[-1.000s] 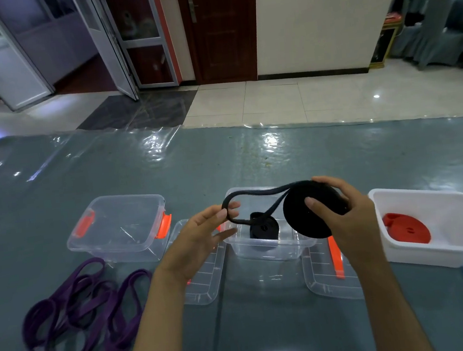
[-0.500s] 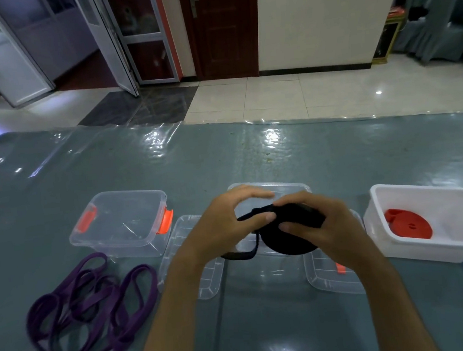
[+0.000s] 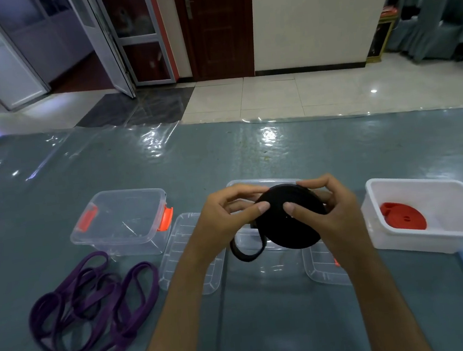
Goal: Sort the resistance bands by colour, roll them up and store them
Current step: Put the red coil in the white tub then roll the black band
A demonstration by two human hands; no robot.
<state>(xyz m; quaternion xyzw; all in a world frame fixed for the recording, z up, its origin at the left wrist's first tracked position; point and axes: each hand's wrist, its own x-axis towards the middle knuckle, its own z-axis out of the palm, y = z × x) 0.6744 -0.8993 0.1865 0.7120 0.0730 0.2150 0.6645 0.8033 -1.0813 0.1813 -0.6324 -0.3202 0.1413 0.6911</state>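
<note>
Both hands hold a black band [image 3: 288, 220] above the worktop [image 3: 251, 156], wound into a thick flat coil. The left hand [image 3: 223, 221] pinches its left edge with thumb and curled fingers; the right hand [image 3: 322, 217] wraps round the right side, thumb pressed on the coil's face. A short loop of the black band hangs free under the coil, so the roll is nearly but not quite finished.

The coil sits just in front of the middle clear box [image 3: 254, 184], which is mostly hidden by the hands; whether anything lies inside cannot be told from here. A red roll [image 3: 402, 217] already lies stored in the white bin [image 3: 417, 242] on the right. The left clear box [image 3: 121, 222], with orange latches, looks empty, and its lid [image 3: 187, 253] lies flat beside it.

Judged from this, red is done and black is close to done. The purple bands [image 3: 90, 302] lie loose and tangled on the worktop at the left, all waiting to be rolled and boxed.
</note>
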